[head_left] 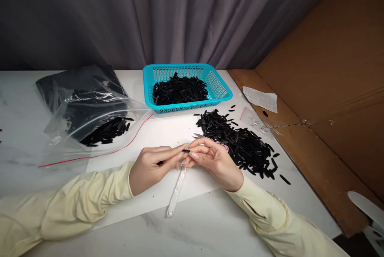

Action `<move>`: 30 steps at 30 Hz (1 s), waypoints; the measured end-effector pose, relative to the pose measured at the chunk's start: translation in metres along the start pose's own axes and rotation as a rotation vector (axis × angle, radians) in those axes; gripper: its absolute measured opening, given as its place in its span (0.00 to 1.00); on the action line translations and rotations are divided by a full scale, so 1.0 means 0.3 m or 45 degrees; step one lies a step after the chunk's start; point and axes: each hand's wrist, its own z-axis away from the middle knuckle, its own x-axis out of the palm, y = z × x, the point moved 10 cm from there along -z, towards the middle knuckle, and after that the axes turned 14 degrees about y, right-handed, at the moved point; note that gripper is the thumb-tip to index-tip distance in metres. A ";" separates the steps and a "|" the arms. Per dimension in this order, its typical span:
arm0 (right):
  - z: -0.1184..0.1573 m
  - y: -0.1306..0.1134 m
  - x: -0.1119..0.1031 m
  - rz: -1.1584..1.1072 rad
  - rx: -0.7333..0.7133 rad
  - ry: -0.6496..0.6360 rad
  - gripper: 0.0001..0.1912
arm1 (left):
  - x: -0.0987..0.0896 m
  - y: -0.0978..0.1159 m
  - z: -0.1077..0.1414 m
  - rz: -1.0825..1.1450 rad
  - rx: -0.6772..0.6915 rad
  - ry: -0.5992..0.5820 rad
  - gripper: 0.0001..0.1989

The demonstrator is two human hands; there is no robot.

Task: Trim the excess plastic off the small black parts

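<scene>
Over the white paper, my left hand (154, 168) and my right hand (217, 163) meet with fingertips pinched. Between them is a small, narrow black piece (186, 151), gripped from both sides. Another bit of black shows under my left fingers, mostly hidden. A thin white stick in clear plastic wrap (177, 193) slants down from beneath my fingertips; its upper end is hidden by my hands. Just behind my right hand lie scissors (198, 135) with a pink handle, partly covered. Beside them spreads a loose heap of similar black pieces (249, 145).
A blue plastic basket (192, 109) at the back holds many black pieces. To the left lies a clear zip bag (135, 129) with black pieces inside, near a dark plastic bag (75, 81). A paper slip (260, 99) and brown board (336, 69) are at right.
</scene>
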 end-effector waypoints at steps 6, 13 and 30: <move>0.013 -0.023 -0.009 0.097 -0.125 0.077 0.09 | -0.004 0.017 -0.006 -0.003 0.022 0.012 0.15; 0.015 -0.034 -0.011 0.147 -0.164 0.101 0.09 | -0.007 0.026 -0.008 -0.006 0.049 0.029 0.14; 0.015 -0.026 -0.016 0.137 -0.118 0.132 0.11 | -0.004 0.029 -0.001 0.018 0.075 -0.012 0.15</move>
